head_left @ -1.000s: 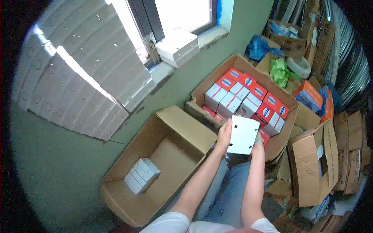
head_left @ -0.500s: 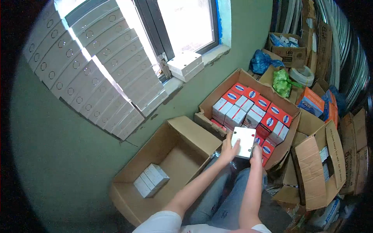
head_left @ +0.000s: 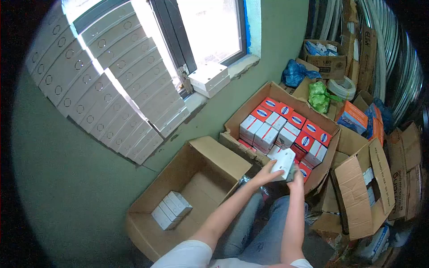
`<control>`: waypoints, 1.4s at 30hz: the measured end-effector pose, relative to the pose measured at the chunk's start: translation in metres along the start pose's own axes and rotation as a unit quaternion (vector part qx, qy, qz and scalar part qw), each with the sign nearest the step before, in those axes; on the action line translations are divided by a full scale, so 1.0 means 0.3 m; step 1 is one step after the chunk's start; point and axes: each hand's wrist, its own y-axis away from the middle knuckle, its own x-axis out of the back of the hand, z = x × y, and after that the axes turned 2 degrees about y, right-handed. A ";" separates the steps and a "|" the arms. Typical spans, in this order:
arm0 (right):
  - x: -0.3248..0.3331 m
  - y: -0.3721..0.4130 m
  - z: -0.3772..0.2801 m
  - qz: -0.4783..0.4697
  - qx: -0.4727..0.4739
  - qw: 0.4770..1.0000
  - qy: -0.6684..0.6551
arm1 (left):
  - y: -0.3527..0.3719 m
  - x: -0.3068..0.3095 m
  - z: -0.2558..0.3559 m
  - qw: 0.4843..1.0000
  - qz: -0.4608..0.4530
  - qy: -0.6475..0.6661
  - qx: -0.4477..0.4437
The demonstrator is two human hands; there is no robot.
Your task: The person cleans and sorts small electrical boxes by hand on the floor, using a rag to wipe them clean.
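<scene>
Both hands hold a small white box (head_left: 284,163) above my lap, at the near edge of a large carton (head_left: 273,90) packed with red-and-white boxes (head_left: 286,127). My left hand (head_left: 265,175) grips its left side, fingers spread over the face. My right hand (head_left: 296,174) holds its lower right corner. To the left stands a second open carton (head_left: 210,148) with a short row of white boxes (head_left: 172,209) on its floor.
A stack of white perforated panels (head_left: 103,80) leans on the green wall. A white box (head_left: 208,78) rests on the window sill. More cartons (head_left: 366,192), blue and green bags (head_left: 320,94) and conduit pipes crowd the right side.
The white box has dropped lower and tilted, now seen more edge-on. My hands have shifted with it. The view has moved slightly.
</scene>
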 end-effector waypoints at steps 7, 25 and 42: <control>-0.039 0.113 -0.075 -0.126 -0.063 0.988 -0.070 | 0.019 -0.013 0.016 0.999 -0.014 -0.029 -0.005; -0.047 0.093 -0.028 0.028 0.135 0.926 0.353 | 0.031 -0.029 0.042 0.980 -0.048 -0.190 -0.043; -0.107 0.152 0.024 0.027 0.388 0.761 0.520 | 0.005 0.027 0.058 0.979 0.077 0.140 0.126</control>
